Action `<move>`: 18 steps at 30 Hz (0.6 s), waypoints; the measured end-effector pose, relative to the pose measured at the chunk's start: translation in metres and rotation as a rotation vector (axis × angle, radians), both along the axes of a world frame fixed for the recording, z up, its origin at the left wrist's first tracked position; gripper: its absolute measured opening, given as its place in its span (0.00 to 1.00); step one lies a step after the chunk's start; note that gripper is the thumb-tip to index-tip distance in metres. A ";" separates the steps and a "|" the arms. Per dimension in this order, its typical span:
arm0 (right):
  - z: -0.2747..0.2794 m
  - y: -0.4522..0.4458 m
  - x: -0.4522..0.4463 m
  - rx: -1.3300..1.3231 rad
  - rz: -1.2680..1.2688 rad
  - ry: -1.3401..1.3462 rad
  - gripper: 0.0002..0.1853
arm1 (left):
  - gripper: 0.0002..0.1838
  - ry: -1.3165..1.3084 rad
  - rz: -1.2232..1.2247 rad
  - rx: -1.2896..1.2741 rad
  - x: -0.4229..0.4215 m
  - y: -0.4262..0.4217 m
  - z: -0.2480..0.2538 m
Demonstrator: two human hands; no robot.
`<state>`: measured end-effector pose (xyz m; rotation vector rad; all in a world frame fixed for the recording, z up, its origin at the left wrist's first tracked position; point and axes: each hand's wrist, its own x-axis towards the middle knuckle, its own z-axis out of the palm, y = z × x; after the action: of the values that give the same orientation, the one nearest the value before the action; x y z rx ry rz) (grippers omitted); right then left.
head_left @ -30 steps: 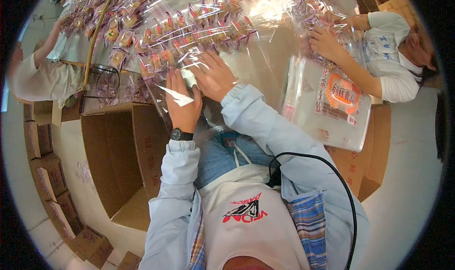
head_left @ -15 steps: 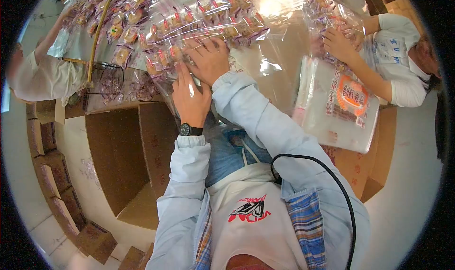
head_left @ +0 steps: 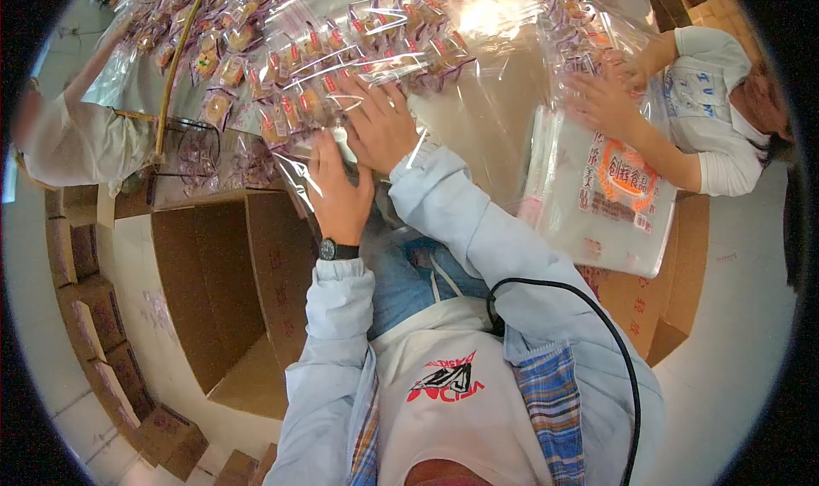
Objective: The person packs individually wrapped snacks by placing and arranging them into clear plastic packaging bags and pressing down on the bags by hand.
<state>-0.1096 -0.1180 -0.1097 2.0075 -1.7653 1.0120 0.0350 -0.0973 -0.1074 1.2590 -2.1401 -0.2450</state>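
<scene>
A large clear plastic bag (head_left: 478, 124) lies on the table, with rows of small wrapped pastries (head_left: 367, 38) inside its far part. My left hand (head_left: 339, 188), with a black watch on the wrist, rests on the bag's near left part, fingers pointing away from me and the thumb apart. Right beside it, my right hand (head_left: 380, 128) lies over the film at the near edge of the rows, its fingers spread. Neither hand shows anything gripped. Glare on the film blurs the fingertips.
A stack of printed clear bags (head_left: 606, 200) lies at the right. Beyond it a co-worker's hands (head_left: 610, 102) touch another bag of pastries. Another person (head_left: 81, 136) is at the left. Loose pastries (head_left: 230, 26) cover the far left. Open cardboard boxes (head_left: 205, 290) stand below.
My left hand has drawn slightly back toward me, and my right hand's fingers have spread and shifted a little. The view has moved slightly. The co-worker's hands at the right have moved.
</scene>
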 end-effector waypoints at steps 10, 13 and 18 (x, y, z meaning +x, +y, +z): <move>-0.007 0.023 -0.001 -0.093 0.029 -0.111 0.27 | 0.40 -0.111 0.102 0.078 -0.002 0.004 0.001; -0.003 0.023 -0.005 -0.132 0.068 -0.191 0.27 | 0.39 -0.130 0.095 0.038 0.000 0.002 -0.005; -0.012 0.019 -0.002 -0.097 -0.052 -0.476 0.17 | 0.35 0.003 0.043 0.008 -0.002 0.003 -0.003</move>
<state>-0.1113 -0.0987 -0.1213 1.7498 -1.9289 1.6273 0.0333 -0.0942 -0.1104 1.3061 -2.1093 -0.2369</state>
